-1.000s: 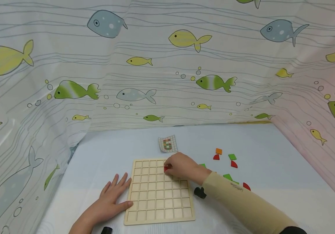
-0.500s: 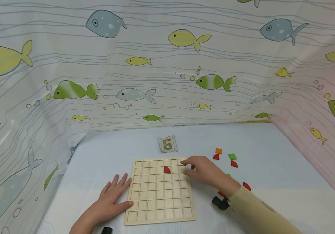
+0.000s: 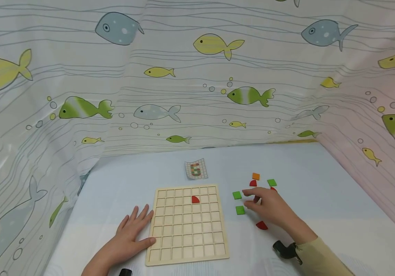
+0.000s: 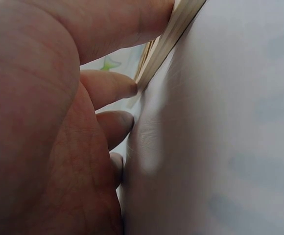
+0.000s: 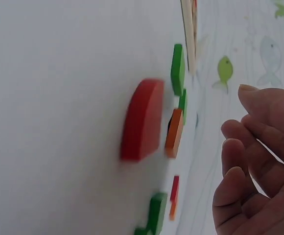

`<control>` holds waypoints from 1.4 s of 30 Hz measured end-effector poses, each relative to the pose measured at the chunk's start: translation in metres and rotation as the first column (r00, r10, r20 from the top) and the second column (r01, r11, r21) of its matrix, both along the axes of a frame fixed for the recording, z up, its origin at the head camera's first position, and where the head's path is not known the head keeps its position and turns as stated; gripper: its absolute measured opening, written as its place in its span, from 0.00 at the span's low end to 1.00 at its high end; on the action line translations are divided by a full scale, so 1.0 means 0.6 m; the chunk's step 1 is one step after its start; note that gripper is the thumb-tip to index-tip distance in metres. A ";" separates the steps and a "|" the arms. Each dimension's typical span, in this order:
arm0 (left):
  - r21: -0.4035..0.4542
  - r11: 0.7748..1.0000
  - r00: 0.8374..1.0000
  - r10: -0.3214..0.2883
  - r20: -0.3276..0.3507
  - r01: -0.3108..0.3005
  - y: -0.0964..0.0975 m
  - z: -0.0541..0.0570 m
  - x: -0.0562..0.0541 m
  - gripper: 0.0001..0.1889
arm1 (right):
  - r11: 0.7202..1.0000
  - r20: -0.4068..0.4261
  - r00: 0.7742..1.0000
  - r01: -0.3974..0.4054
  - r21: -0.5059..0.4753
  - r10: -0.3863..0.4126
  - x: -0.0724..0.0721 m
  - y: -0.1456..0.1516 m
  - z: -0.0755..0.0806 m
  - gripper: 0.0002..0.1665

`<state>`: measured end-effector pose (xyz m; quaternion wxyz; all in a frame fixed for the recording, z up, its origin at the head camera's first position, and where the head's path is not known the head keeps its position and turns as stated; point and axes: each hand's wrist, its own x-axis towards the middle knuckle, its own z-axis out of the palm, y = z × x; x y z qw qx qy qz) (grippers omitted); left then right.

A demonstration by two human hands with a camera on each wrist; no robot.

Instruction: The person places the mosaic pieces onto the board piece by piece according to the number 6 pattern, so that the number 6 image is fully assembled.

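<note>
The wooden grid board (image 3: 187,230) lies at lower centre of the head view. Beside it at lower left, the left hand (image 3: 128,237) is flat and spread, thumb on the board's edge, gripping nothing. The right hand (image 3: 269,205) has moved off the board to the loose pieces at centre right, empty, thumb and forefinger apart. The printed card (image 3: 195,169) is above the board. One red quarter-round (image 3: 195,199), now uncovered, sits in a cell; that placement looks done, while green squares (image 3: 240,210) and others remain loose.
</note>
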<state>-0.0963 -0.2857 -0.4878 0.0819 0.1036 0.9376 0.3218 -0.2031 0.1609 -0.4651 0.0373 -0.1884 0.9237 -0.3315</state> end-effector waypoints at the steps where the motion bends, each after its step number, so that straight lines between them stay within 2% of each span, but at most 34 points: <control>1: 0.001 1.000 1.000 0.002 -0.002 -0.002 0.000 -0.001 0.000 0.43 | 1.000 -0.003 1.000 0.015 -0.001 -0.015 0.001 0.006 -0.002 0.23; 7: 0.004 1.000 1.000 0.009 -0.002 -0.009 -0.001 -0.002 0.000 0.44 | 0.995 0.022 0.995 0.101 0.004 -0.102 0.001 0.029 -0.014 0.22; 13: -0.002 1.000 1.000 0.011 0.001 -0.011 -0.002 -0.003 0.000 0.44 | 0.992 0.033 0.992 0.124 0.011 -0.124 0.001 0.038 -0.027 0.22; 17: 0.004 1.000 1.000 0.014 -0.005 -0.014 -0.002 -0.004 0.000 0.44 | 0.993 0.008 0.994 0.109 0.038 -0.110 -0.001 0.041 -0.036 0.22; 28: -0.018 1.000 1.000 0.014 -0.004 -0.014 -0.001 -0.008 -0.001 0.45 | 0.993 -0.057 0.998 0.011 0.119 -0.004 0.000 0.038 -0.048 0.24; 34: -0.022 1.000 1.000 0.015 0.006 -0.014 0.000 -0.007 -0.002 0.45 | 0.989 -0.112 0.994 0.001 0.146 0.016 -0.001 0.038 -0.057 0.16; 42: -0.017 1.000 1.000 0.008 0.003 -0.008 0.000 -0.004 -0.002 0.44 | 0.973 -0.107 0.994 0.019 0.228 0.006 0.000 0.032 -0.047 0.16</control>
